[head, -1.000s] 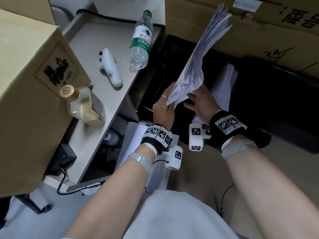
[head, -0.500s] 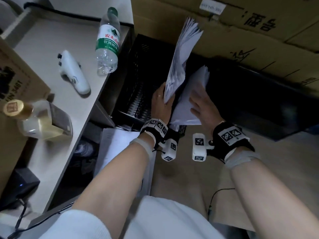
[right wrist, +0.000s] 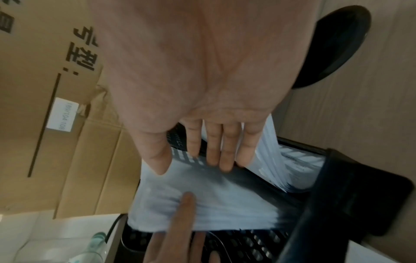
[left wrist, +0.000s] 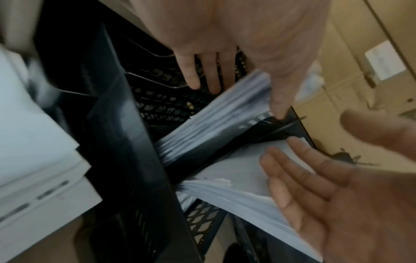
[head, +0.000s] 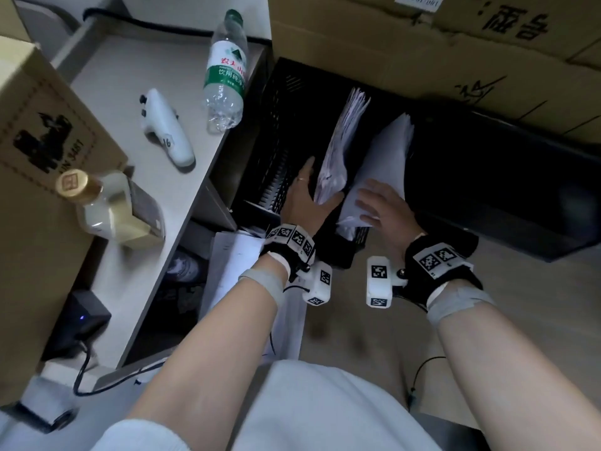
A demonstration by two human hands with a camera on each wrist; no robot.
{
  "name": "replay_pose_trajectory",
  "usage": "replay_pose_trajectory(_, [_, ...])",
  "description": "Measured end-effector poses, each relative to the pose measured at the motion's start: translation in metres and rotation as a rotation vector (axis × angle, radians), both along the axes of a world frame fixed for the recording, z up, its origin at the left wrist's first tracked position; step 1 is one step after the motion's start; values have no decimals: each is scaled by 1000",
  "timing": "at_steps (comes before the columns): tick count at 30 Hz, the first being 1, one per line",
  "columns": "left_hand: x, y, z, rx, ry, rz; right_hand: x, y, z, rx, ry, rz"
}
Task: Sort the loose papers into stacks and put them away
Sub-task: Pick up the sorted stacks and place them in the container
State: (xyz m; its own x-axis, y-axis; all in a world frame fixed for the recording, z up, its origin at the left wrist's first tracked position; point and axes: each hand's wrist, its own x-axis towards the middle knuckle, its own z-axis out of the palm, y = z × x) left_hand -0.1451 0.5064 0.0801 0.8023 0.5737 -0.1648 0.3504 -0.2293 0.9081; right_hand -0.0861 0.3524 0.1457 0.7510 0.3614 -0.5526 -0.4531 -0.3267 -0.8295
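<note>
Black mesh file rack (head: 286, 131) sits on the floor, hemmed in: desk edge (head: 208, 177) tight along its 9 o'clock side, cardboard boxes (head: 422, 60) against its 12 o'clock side, a low black unit (head: 504, 190) at 3 o'clock. Open floor only toward 6 o'clock, where the person's arms come in.

Two paper stacks stand on edge in neighbouring slots, a divider between them. Printed stack (head: 341, 144) (sheets fanned and uneven at the top, grey text showing) leans toward 12 o'clock. Left hand (head: 309, 203) has its thumb across the near face and fingers straight behind the sheets, a loose clasp. Plain white stack (head: 387, 164) stands just to 3 o'clock of it, edges tidier, lower corner curled. Right hand (head: 383, 206) lies flat on it, fingers spread and straight, pressing, not gripping.

More loose sheets (head: 234, 262) lie on the floor at 7 o'clock of the rack, by the desk's foot.
</note>
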Motion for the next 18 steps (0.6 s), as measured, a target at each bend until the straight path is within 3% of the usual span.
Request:
replay_pose_trajectory(4, [-50, 12, -16, -115, 1, 213, -31, 18, -29, -64, 246, 127])
replay_pose_trajectory(8, [-111, 35, -50, -95, 244, 370, -74, 31, -88, -223, 413, 141])
replay_pose_trajectory(13, [-180, 53, -93, -104, 662, 376, -124, 25, -177, -439, 468, 207])
replay_pose_trajectory(18, [-208, 56, -119, -211, 851, 355, -146, 45, -190, -555, 359, 148])
